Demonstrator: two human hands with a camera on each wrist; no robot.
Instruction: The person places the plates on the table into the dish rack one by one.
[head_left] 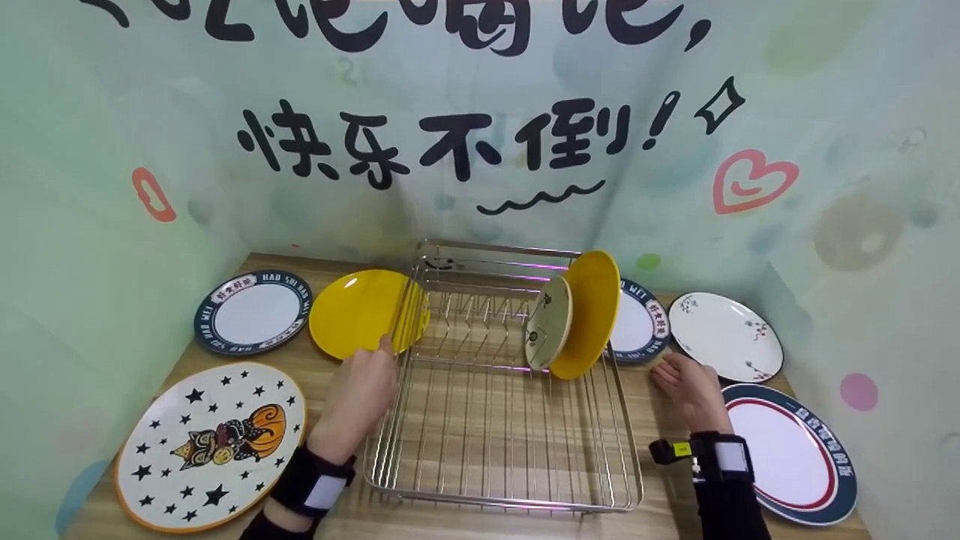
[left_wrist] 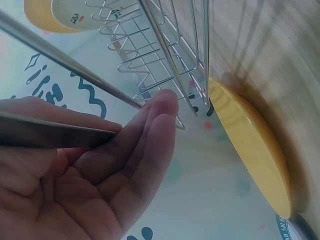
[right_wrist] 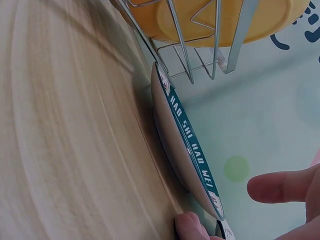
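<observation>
Metal rack: left hand grips its side, right hand is loosely spread near the blue-rimmed plate. I'd brace the rack, pinch by the rim imo.

The rack is standing on the table, three plates are lying to its left, three other plates to its right, and two upright plates are standing in its right rear.
</observation>
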